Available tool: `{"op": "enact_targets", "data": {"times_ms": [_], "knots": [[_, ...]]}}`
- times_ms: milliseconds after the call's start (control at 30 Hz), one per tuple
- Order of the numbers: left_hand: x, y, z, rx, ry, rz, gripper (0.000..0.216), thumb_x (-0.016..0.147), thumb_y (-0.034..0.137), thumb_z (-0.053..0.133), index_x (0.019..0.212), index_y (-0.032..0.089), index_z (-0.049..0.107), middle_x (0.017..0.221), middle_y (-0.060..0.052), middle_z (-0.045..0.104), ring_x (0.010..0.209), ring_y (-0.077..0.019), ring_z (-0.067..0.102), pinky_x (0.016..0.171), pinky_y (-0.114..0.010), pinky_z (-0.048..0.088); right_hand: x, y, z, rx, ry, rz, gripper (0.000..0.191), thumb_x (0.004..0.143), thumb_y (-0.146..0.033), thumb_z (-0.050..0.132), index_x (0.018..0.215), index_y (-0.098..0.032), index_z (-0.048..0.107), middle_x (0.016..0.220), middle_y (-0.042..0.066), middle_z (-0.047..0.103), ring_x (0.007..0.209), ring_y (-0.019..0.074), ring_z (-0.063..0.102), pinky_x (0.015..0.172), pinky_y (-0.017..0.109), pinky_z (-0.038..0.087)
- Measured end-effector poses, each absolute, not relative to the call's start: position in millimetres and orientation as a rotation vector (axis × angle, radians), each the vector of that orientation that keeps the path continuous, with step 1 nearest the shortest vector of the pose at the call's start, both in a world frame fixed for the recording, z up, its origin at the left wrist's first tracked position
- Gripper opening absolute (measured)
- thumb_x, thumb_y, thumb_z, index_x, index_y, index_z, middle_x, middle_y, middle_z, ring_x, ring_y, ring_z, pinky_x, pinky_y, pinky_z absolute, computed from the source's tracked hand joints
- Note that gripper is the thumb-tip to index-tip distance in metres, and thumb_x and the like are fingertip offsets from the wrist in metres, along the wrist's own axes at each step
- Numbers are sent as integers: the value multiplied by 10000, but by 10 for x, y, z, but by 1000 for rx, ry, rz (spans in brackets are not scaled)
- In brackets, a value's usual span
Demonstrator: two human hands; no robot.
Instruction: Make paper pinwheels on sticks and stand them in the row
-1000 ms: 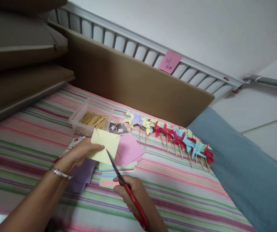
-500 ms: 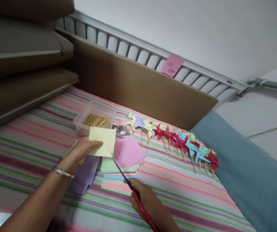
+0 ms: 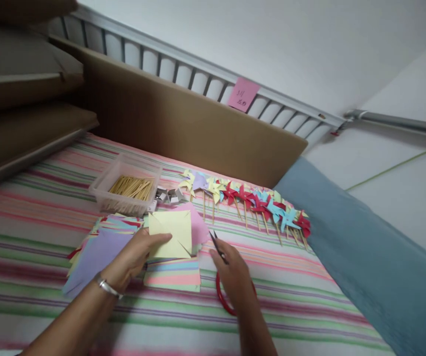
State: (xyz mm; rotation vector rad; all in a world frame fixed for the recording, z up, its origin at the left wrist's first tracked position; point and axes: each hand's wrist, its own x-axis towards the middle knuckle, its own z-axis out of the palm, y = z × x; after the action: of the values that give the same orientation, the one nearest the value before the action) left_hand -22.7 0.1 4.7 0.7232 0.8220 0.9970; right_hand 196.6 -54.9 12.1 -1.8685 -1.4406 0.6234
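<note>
My left hand (image 3: 144, 252) is closed on a pale yellow paper square (image 3: 175, 225), thumb on top. Slits run in from the square's corners. My right hand (image 3: 235, 274) grips scissors with red handles (image 3: 224, 301); the dark blades poke out between the fingers, tips slightly apart and clear of the paper. Behind the yellow square lies pink paper (image 3: 199, 225). Below it is a stack of coloured sheets (image 3: 173, 279), partly covered. Left of my left hand, a pile of paper squares has a purple one (image 3: 103, 252) on top.
A clear plastic box (image 3: 103, 180) holds thin wooden sticks (image 3: 131, 188). Small metal-looking pieces (image 3: 170, 195) lie beside it. A row of paper pinwheels (image 3: 244, 195) on sticks runs rightward. Cardboard (image 3: 183, 128) stands along the back, and brown packages (image 3: 23, 128) are stacked at left.
The scissors have come away from the yellow square's corner, and my right hand has turned, now gripping nearer the blades. The view has shifted, baring more of the left pile.
</note>
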Motion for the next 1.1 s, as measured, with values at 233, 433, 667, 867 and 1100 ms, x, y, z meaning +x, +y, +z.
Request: {"op": "enact_targets", "data": {"times_ms": [233,433,667,867,1100], "knots": [[153,-135,-49,764,785,921,313,635,287,747,920,165,712,878,-76,732,807,-246,662,788,-332,481,1395,-354,17,-1193,-757,1425,363,667,-322,702,958,-108,663,869,89,727,831,255,662,757,347,489],[-1,-22,-51,734,881,937,201,623,293,757,772,168,708,678,-29,696,619,-160,613,604,-246,465,1407,-325,-106,-1172,-640,1421,365,578,-284,763,884,-95,701,781,87,733,686,243,671,677,348,503],[-130,57,-41,639,868,1048,149,577,230,781,638,155,669,638,4,650,613,-116,572,629,-216,446,1330,-400,-66,-1230,-685,1388,313,600,-272,747,866,-112,709,785,84,735,676,236,672,672,348,501],[-116,57,-72,627,859,1025,157,582,241,775,629,145,659,636,-5,640,616,-125,561,626,-232,436,1316,-395,-52,-1243,-669,1379,327,577,-269,755,861,-114,710,778,80,736,697,242,673,678,344,504],[-110,48,-43,583,861,1048,148,595,229,768,620,144,649,621,6,629,603,-113,549,617,-222,435,1306,-404,-60,-1244,-678,1370,320,595,-257,747,878,-113,713,820,94,737,688,238,669,671,338,499]]}}
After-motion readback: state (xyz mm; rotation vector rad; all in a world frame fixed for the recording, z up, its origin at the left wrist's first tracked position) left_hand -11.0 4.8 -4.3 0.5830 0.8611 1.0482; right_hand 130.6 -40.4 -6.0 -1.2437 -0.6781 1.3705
